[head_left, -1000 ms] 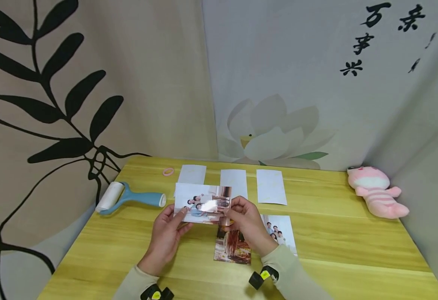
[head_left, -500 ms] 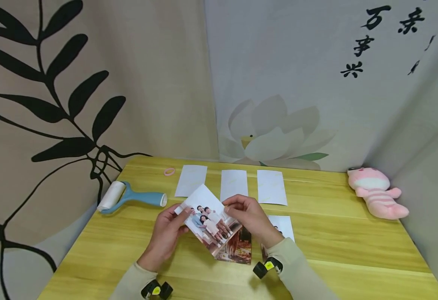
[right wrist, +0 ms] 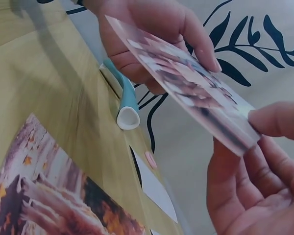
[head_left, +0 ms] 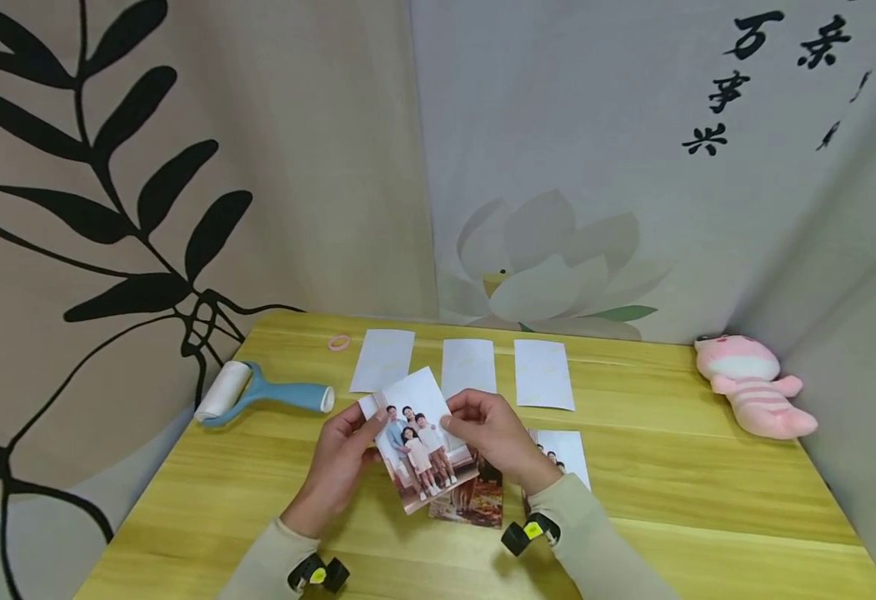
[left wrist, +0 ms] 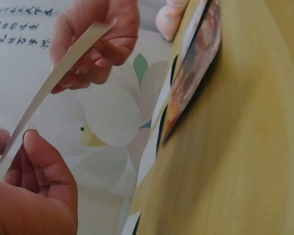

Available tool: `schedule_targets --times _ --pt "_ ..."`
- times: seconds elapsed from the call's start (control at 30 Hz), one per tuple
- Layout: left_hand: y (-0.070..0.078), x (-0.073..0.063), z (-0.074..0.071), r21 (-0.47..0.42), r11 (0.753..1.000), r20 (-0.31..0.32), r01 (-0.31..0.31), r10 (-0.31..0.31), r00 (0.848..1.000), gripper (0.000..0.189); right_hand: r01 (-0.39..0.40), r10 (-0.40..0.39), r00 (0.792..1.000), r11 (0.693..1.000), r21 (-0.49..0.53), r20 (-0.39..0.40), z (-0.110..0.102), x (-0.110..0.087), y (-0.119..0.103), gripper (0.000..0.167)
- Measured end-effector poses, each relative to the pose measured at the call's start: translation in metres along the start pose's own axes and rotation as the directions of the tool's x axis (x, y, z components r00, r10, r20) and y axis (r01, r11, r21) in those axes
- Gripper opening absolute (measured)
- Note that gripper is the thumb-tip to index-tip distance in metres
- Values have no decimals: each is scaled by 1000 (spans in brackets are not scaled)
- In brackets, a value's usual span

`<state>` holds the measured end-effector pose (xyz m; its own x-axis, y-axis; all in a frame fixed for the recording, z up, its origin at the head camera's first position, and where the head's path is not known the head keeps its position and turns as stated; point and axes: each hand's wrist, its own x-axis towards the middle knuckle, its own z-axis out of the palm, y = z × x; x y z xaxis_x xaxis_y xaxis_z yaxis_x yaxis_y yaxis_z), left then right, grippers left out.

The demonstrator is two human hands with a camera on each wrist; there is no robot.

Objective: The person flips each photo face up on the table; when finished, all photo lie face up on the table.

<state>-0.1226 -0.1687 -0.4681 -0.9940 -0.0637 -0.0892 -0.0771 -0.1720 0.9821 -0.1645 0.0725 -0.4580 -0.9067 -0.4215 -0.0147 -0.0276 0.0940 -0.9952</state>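
Both hands hold one photo print [head_left: 424,454] of a family group, raised over the table and tilted slightly, with the people in it nearly upright. My left hand [head_left: 337,467] pinches its left edge, thumb on the picture side. At the right edge, my right hand [head_left: 499,437] pinches the print between thumb and fingers. In the left wrist view the photo [left wrist: 54,81] shows nearly edge-on. Beneath it lies a second photo [head_left: 475,504] with autumn colours, partly covered. A third photo [head_left: 563,454] of people lies partly behind the right forearm.
Three white cards [head_left: 543,375] lie in a row toward the back of the table [head_left: 708,500]. A blue-handled lint roller [head_left: 287,396] lies at the left, near a small pink ring [head_left: 338,342]. On the right edge rests a pink plush toy [head_left: 754,385]. Curtains hang behind.
Held sideways at first, the family photo has been turned to near upright between the hands. The right hand has shifted its hold along the print's edge.
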Motion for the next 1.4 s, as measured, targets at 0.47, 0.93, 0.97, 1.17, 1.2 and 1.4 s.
schedule_targets --times 0.47,0.93,0.97,1.17,1.2,1.4 --pt "-3 -13 -24 120 993 -31 4 0 1000 24 -79 82 996 992 95 -24 21 -2 2 24" --pt "0 -13 -46 314 946 -117 77 -42 992 33 -100 100 995 995 28 16 34 7 10 27" --pt "0 -13 -48 338 938 -108 72 -37 993 34 -104 104 995 994 27 12 36 8 12 29" --pt "0 -12 -60 452 888 -84 78 -44 995 39 -131 131 991 991 -10 -27 50 16 23 40" --pt "0 -11 -62 467 880 -88 85 -49 995 38 -133 133 991 991 -20 -31 53 17 24 41" --pt "-4 -10 -72 512 854 -68 93 -68 995 38 -145 142 989 987 -65 -46 68 20 32 46"
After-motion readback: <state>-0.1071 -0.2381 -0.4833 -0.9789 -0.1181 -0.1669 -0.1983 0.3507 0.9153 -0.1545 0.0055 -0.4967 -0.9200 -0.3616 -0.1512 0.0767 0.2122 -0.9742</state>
